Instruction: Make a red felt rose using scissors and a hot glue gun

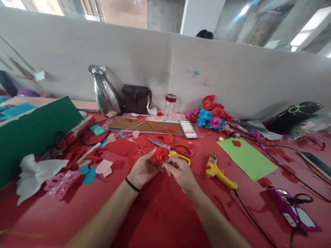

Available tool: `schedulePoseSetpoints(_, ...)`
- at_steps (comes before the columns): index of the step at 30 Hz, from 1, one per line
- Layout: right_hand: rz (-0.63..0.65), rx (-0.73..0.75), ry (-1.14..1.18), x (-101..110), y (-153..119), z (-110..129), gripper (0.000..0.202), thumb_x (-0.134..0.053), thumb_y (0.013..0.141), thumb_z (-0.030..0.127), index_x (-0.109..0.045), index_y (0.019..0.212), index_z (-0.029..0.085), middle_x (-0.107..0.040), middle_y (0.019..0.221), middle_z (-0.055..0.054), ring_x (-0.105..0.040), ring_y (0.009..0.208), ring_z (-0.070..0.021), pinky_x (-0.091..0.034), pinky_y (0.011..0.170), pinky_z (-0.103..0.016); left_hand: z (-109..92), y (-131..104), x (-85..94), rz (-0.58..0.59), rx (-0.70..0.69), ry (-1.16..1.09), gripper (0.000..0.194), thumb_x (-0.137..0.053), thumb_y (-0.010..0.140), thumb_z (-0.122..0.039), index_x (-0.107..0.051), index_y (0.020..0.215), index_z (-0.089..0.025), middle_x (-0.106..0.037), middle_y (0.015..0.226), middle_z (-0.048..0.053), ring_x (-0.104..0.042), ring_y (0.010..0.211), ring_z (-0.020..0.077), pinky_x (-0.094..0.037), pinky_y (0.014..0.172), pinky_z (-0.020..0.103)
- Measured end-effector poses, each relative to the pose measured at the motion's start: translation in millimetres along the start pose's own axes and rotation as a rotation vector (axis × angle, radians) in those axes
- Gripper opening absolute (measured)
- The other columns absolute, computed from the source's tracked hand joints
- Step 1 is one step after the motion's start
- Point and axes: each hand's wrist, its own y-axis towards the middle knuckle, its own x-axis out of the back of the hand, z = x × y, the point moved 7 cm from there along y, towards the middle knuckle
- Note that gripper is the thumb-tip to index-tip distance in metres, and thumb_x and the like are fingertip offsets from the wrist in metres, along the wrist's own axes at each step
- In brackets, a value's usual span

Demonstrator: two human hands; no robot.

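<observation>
A red paper flower (159, 155) with layered petals rests in my left hand (145, 169), its fingers closed around the base. At the flower's right edge, my right hand (181, 171) has thumb and fingertips pinched together; what they grip, if anything, is too small to make out. Just beyond both hands lie scissors (182, 150) with red and yellow handles, blades pointing left. Cut red petals (124, 147) are scattered behind my left hand. A yellow glue gun (219, 174) lies right of my right hand.
Blue and pink cut pieces (89, 175) lie to the left, beside a green board (38, 137). Behind stand a steel jug (104, 91), a glass jar (169, 108) and a bunch of paper flowers (213, 113). Cords cross the right side near a purple device (294, 210).
</observation>
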Motion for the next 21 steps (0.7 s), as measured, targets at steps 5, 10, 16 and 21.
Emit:
schedulePoseSetpoints(5,0.104,-0.044,0.096,7.1,-4.5,17.5,0.016,-0.063,0.071,0.033,-0.065,0.073,0.017,-0.057,0.050,0.003,-0.045,0.046,-0.0087,-0.033,0.047,-0.021,-2.3,1.8,2.8,0.030,-0.028,-0.007,0.021,-0.048,0.075,0.001,-0.062,0.073,-0.014,-0.069,0.070,0.004,-0.065,0.061,0.0151,-0.055,0.062,0.028)
schedulePoseSetpoints(10,0.061,-0.068,0.192,18.3,-6.3,21.6,0.026,-0.067,0.069,0.039,-0.068,0.080,0.016,-0.064,0.053,0.000,-0.048,0.044,-0.0089,-0.035,0.045,-0.021,-4.2,-0.3,1.7,-0.001,-0.057,0.000,0.025,-0.048,0.072,0.005,-0.062,0.077,-0.015,-0.068,0.070,0.002,-0.065,0.062,0.0126,-0.055,0.065,0.026)
schedulePoseSetpoints(16,0.049,-0.120,0.419,23.2,-5.7,21.7,0.055,-0.050,0.075,0.064,-0.069,0.080,0.013,-0.068,0.061,-0.007,-0.055,0.047,-0.0119,-0.039,0.047,-0.024,-2.8,-2.5,-0.4,0.004,-0.060,-0.007,0.024,-0.050,0.075,0.004,-0.061,0.080,-0.016,-0.067,0.071,0.001,-0.063,0.059,0.0113,-0.053,0.060,0.023)
schedulePoseSetpoints(21,-0.094,-0.090,0.449,26.7,-4.3,21.1,0.060,-0.045,0.075,0.069,-0.068,0.072,0.013,-0.065,0.054,-0.007,-0.052,0.042,-0.0120,-0.037,0.043,-0.024,-0.3,2.4,5.2,0.037,-0.049,0.011,0.023,-0.055,0.072,0.004,-0.060,0.079,-0.018,-0.066,0.070,0.000,-0.062,0.058,0.0113,-0.052,0.060,0.023)
